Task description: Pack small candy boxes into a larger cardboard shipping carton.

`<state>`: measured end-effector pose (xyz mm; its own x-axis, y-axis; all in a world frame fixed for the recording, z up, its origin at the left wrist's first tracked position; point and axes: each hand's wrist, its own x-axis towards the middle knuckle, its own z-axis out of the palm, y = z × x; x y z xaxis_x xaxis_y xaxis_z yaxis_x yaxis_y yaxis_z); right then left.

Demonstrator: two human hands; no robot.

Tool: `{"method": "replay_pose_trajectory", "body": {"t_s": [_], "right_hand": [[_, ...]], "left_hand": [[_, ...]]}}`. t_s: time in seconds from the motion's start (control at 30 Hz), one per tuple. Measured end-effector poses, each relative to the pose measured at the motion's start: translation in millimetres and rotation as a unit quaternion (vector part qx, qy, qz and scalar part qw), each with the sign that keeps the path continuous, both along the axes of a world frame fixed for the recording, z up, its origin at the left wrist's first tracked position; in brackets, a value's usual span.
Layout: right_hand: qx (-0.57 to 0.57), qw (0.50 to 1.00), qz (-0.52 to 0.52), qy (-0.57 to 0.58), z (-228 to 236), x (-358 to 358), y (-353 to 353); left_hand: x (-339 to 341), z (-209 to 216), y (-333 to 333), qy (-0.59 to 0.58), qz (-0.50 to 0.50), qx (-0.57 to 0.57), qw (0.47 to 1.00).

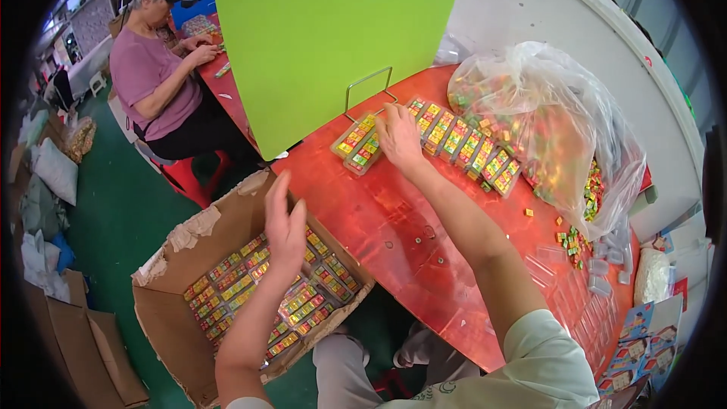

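Note:
My right hand (399, 136) reaches across the red table to a clear plastic tray (356, 144) filled with small yellow, green and red blocks. Its fingers curl down at the tray's right side; their tips are partly hidden. To the right of this hand, more filled plastic trays (462, 140) lie in a long row. My left hand (286, 227) is held over the near edge of the table and the cardboard box (174, 280), fingers stretched out, holding nothing. Inside the box, filled trays (250, 280) of the same coloured blocks lie side by side.
A large clear bag (545, 113) of loose blocks sits on the red table (394, 235), with spilled blocks (572, 246) and empty clear trays (583, 310) nearby. A green panel (333, 38) stands at the back beside a wire stand (369, 91). Another person (163, 68) sits at far left.

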<state>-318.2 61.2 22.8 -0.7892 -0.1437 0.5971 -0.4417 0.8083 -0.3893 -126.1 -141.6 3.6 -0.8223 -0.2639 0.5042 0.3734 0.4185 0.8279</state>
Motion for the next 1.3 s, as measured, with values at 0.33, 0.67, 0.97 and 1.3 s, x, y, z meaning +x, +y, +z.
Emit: {"method": "replay_pose_trajectory", "body": {"t_s": [0.33, 0.67, 0.97, 1.3], "right_hand": [[0.169, 0.978, -0.045, -0.115, -4, -37, -28], [0.224, 0.971, -0.018, -0.084, -9, -31, -30], [0.199, 0.972, 0.079, -0.098, -9, 2, -35], [0.219, 0.952, 0.206, -0.059, -9, 58, -28]], "left_hand": [[-120, -9, 49, -0.045, 0.003, 0.001, 0.999], [-92, -27, 37, -0.051, 0.019, 0.054, 0.997], [-69, -32, 37, -0.051, 0.030, 0.072, 0.996], [20, -35, 51, -0.159, 0.131, 0.222, 0.953]]}}
